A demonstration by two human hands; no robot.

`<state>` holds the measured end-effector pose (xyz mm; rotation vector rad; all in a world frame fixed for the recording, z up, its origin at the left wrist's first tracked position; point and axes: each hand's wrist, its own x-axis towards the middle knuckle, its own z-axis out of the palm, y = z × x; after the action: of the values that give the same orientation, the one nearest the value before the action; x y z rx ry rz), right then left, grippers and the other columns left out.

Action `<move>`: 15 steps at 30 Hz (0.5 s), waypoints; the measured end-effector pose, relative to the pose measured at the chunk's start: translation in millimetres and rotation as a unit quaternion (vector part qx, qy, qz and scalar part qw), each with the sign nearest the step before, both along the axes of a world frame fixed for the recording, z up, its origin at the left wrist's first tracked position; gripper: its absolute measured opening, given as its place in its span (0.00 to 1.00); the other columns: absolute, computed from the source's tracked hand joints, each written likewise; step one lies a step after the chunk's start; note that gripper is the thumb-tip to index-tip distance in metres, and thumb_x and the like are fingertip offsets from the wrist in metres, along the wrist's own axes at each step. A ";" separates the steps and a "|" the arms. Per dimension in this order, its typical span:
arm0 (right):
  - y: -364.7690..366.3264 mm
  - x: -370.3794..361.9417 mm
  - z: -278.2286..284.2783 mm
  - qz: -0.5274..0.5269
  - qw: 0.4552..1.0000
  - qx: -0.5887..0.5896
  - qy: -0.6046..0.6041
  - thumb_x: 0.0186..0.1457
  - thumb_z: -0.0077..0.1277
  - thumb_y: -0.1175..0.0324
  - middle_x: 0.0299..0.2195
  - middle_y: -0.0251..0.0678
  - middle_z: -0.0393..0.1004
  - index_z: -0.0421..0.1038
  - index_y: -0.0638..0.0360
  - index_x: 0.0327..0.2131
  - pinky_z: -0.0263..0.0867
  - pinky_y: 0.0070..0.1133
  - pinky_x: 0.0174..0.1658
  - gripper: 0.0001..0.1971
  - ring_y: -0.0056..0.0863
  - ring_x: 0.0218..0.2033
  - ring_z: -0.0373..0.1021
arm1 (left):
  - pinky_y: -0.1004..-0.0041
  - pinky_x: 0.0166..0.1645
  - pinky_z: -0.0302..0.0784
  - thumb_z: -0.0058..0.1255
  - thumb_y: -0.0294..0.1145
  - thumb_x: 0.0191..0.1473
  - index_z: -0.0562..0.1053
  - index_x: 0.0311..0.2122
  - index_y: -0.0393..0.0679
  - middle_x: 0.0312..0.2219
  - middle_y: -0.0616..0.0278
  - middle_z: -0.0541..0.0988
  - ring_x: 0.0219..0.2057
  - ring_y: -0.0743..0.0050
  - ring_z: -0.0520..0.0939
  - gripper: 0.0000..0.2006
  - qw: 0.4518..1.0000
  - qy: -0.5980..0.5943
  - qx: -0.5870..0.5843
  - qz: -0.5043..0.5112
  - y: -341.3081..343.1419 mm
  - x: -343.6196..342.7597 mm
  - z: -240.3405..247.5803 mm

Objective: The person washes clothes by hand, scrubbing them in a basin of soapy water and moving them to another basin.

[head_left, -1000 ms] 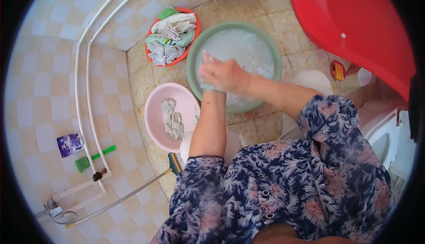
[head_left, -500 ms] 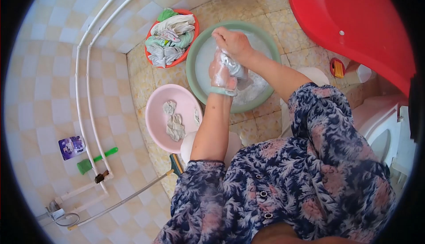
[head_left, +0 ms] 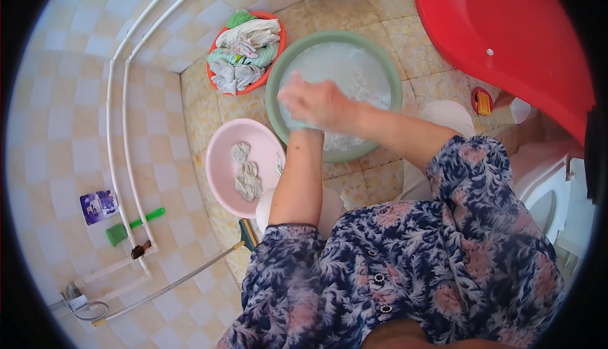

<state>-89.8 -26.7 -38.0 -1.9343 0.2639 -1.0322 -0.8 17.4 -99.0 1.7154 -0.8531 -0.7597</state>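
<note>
Both my hands are pressed together over the left part of a round green basin (head_left: 397, 105) of cloudy, sudsy water. My right hand (head_left: 328, 105) is curled in front, smeared by motion. Behind and below it, my left hand (head_left: 294, 95) is mostly covered and also blurred; a pale green band circles its wrist. The wet white cloth seen between my hands in the earlier frame is now hidden by them, and I see none of it in the open water. Both hands look closed around it.
A red-orange basin (head_left: 282, 32) heaped with clothes stands at the back left. Nearer is a pink basin (head_left: 218, 171) with small pale cloths. A squeegee (head_left: 248, 235) leans at left. A big red tub (head_left: 506, 13) and a toilet (head_left: 554, 203) stand at right.
My hands have moved left and nearer, and my right hand now covers more of the left. The white cloth has gone out of sight; more sudsy water shows.
</note>
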 end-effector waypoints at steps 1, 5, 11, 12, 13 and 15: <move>7.9 -2.5 5.0 -0.044 0.989 -0.136 -0.044 0.50 0.46 0.63 0.24 0.43 0.70 0.67 0.52 0.33 0.65 0.32 0.29 0.08 0.43 0.27 0.68 | 0.72 0.34 0.72 0.41 0.40 0.55 0.67 0.39 0.44 0.32 0.64 0.73 0.33 0.72 0.75 0.12 0.971 0.216 -0.077 0.072 -2.4 -1.0 0.5; -47.2 -4.3 -18.6 -0.073 0.994 0.039 0.074 0.50 0.49 0.63 0.23 0.44 0.71 0.68 0.55 0.36 0.66 0.26 0.28 0.11 0.38 0.24 0.70 | 0.71 0.38 0.73 0.41 0.39 0.55 0.65 0.44 0.44 0.35 0.64 0.73 0.36 0.70 0.75 0.14 0.867 0.484 -0.049 0.110 -15.2 -38.6 23.0; -7.7 2.2 -2.2 -0.062 0.997 0.044 0.007 0.52 0.44 0.62 0.22 0.42 0.70 0.67 0.53 0.31 0.64 0.32 0.27 0.07 0.43 0.25 0.68 | 0.75 0.30 0.71 0.40 0.44 0.55 0.67 0.36 0.43 0.28 0.63 0.72 0.29 0.74 0.74 0.15 0.818 0.518 -0.151 0.200 -7.4 -23.1 31.4; -3.2 0.5 3.6 -0.060 0.997 -0.045 -0.035 0.51 0.45 0.64 0.22 0.43 0.70 0.67 0.54 0.33 0.65 0.29 0.27 0.07 0.42 0.24 0.68 | 0.76 0.30 0.71 0.40 0.44 0.55 0.67 0.38 0.42 0.29 0.63 0.72 0.29 0.74 0.74 0.15 0.777 0.564 -0.207 0.188 -1.8 -16.2 20.7; 6.0 5.2 13.2 -0.047 0.986 -0.131 -0.086 0.51 0.47 0.65 0.22 0.44 0.70 0.68 0.55 0.35 0.65 0.26 0.27 0.08 0.41 0.23 0.69 | 0.76 0.31 0.71 0.40 0.42 0.55 0.67 0.40 0.41 0.30 0.63 0.73 0.30 0.73 0.75 0.15 0.827 0.491 -0.273 0.011 9.6 10.3 -20.2; -27.8 -0.4 -9.7 -0.085 0.995 -0.029 0.038 0.51 0.47 0.66 0.22 0.44 0.70 0.68 0.56 0.35 0.66 0.26 0.27 0.08 0.42 0.24 0.69 | 0.75 0.32 0.72 0.40 0.41 0.55 0.67 0.41 0.40 0.30 0.63 0.73 0.31 0.72 0.75 0.15 0.838 0.508 -0.180 0.085 -7.1 -22.8 -1.5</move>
<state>-90.2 -54.6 -47.7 -2.0327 0.4535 -1.0883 -23.6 10.3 -100.6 0.8143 -0.0716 -1.1285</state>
